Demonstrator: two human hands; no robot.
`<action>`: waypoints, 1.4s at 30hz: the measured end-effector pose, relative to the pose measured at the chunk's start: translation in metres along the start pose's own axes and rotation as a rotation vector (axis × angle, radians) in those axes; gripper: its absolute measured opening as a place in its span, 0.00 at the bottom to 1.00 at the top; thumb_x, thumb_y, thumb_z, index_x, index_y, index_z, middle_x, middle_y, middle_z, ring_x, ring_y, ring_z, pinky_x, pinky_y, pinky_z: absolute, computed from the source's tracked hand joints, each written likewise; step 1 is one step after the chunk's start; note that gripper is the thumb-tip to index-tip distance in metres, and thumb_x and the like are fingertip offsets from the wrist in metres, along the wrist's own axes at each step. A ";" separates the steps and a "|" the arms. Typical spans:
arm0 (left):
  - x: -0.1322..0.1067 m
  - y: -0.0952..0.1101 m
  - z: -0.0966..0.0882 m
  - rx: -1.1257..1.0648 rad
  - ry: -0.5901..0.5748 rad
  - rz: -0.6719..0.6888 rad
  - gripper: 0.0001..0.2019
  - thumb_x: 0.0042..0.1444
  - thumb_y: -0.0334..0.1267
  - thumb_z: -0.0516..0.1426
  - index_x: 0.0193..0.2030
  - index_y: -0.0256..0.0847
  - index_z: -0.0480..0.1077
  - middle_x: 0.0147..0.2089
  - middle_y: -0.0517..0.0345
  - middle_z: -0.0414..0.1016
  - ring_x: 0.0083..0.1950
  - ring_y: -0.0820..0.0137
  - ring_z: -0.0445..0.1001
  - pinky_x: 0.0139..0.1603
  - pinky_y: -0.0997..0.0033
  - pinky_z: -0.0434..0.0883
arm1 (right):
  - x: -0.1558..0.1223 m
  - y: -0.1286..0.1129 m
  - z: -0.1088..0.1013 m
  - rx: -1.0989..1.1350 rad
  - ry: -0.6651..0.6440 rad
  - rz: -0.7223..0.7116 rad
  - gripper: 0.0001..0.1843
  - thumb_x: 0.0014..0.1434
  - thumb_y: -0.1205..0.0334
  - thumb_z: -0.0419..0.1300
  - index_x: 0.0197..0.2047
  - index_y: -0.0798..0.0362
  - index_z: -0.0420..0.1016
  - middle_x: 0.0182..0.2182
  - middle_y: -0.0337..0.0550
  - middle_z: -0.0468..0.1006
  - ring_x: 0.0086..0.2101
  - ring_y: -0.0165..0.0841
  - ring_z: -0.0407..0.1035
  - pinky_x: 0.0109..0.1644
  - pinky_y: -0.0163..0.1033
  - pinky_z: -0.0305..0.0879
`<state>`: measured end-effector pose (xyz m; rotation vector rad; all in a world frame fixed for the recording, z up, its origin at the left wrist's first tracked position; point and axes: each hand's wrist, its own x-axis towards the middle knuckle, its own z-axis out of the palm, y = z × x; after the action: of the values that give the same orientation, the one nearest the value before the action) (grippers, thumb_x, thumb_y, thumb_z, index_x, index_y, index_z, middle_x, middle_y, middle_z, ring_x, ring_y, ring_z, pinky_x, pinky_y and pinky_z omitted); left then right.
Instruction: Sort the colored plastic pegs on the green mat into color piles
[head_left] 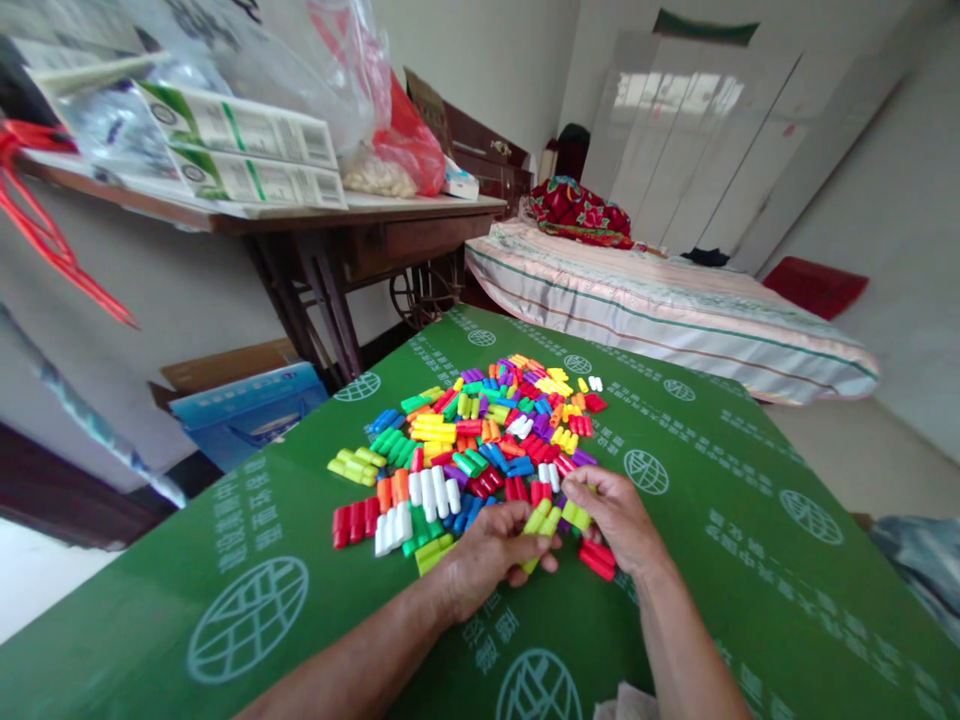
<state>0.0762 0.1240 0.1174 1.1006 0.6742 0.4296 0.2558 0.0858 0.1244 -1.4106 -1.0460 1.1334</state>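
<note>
A heap of small plastic caps in many colours (487,430) lies on a green printed board (735,520). Some are grouped by colour: a red row (355,522), a white row (433,493), a yellow-green cluster (355,466). My left hand (491,555) rests on the board at the heap's near edge, fingers closed around yellow-green caps (541,520). My right hand (615,520) meets it from the right, pinching a yellow-green cap (576,514) next to those. Red caps (597,558) lie under my right hand.
A wooden table (360,215) with boxes and plastic bags stands at the back left, with a blue box (247,410) on the floor beneath. A bed with a striped cover (660,310) lies behind the board. White wardrobe doors (697,130) stand at the far wall.
</note>
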 end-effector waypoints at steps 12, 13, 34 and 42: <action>-0.003 0.001 0.004 -0.010 -0.057 -0.051 0.17 0.45 0.46 0.64 0.35 0.34 0.70 0.31 0.55 0.74 0.26 0.77 0.68 0.20 0.79 0.51 | 0.006 0.006 0.021 -0.015 0.217 -0.160 0.19 0.48 0.45 0.65 0.25 0.53 0.71 0.15 0.31 0.62 0.16 0.24 0.53 0.17 0.29 0.50; -0.004 0.002 0.004 -0.011 -0.042 -0.047 0.17 0.44 0.46 0.64 0.35 0.34 0.70 0.32 0.55 0.74 0.27 0.77 0.68 0.20 0.80 0.51 | 0.006 0.006 0.023 -0.031 0.208 -0.169 0.18 0.48 0.45 0.65 0.25 0.53 0.71 0.15 0.30 0.62 0.17 0.24 0.53 0.17 0.29 0.50; 0.000 -0.002 0.002 0.051 0.005 -0.034 0.12 0.46 0.43 0.60 0.31 0.35 0.70 0.22 0.60 0.71 0.22 0.79 0.62 0.21 0.78 0.50 | 0.008 0.006 0.024 0.293 0.417 -0.147 0.18 0.50 0.47 0.63 0.37 0.53 0.73 0.25 0.35 0.77 0.23 0.29 0.67 0.27 0.33 0.62; -0.001 -0.003 0.004 0.095 0.024 -0.056 0.13 0.46 0.44 0.60 0.32 0.35 0.70 0.22 0.60 0.71 0.23 0.78 0.62 0.22 0.78 0.52 | 0.007 0.003 0.037 0.371 0.451 -0.128 0.20 0.51 0.44 0.62 0.37 0.52 0.69 0.24 0.36 0.77 0.21 0.32 0.69 0.25 0.35 0.62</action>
<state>0.0777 0.1195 0.1162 1.1644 0.7512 0.3662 0.2205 0.0985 0.1183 -1.2044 -0.5614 0.8116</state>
